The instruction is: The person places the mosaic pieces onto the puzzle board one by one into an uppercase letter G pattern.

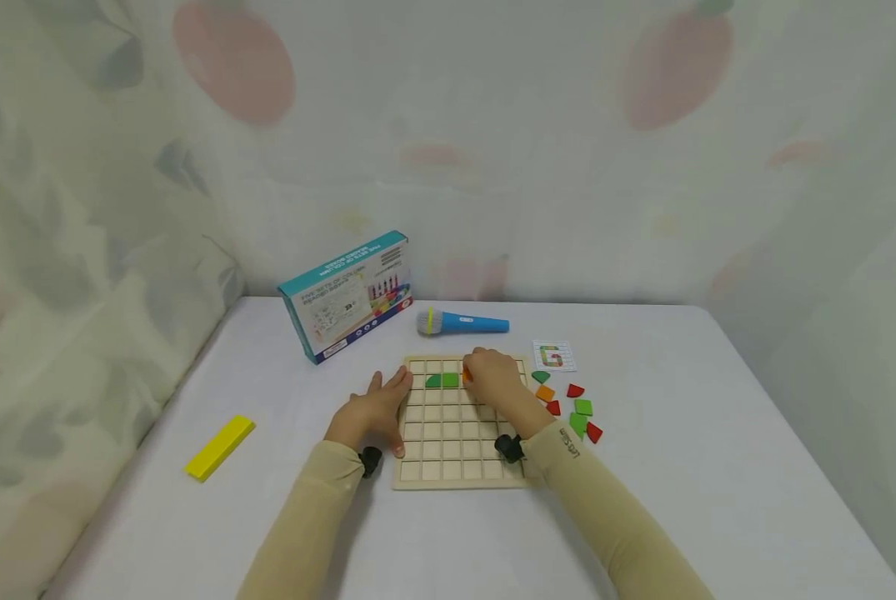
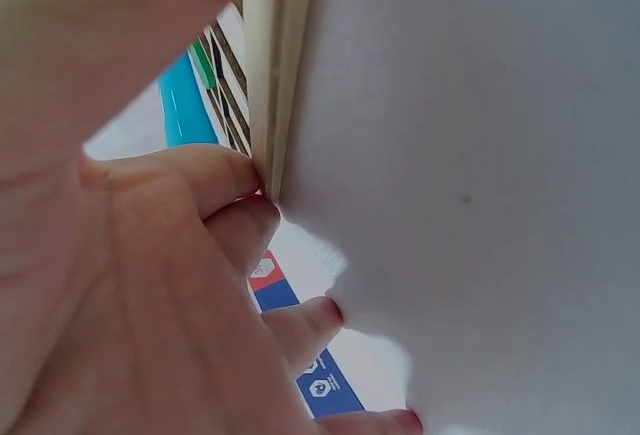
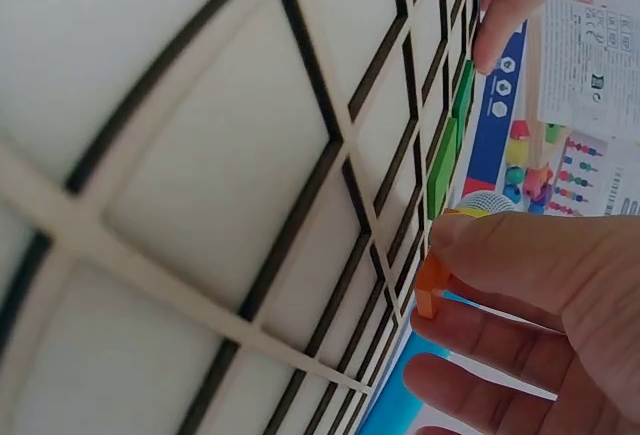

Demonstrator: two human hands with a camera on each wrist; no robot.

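Gridded board (image 1: 451, 451) is holding two green pieces (image 1: 450, 380); left hand (image 1: 372, 410), outspread, is touching its edge. Right hand (image 1: 495, 379) is pinching orange piece (image 3: 430, 283). Only head view is showing G card (image 1: 555, 356).

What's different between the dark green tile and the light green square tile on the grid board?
The dark green tile has a curved edge and deeper colour; the light green square tile has straight sides and a brighter green. The dark green tile lies nearer the left hand, the light green square tile nearer the right hand, which pinches an orange tile. Both lie in one row of the wooden grid board.
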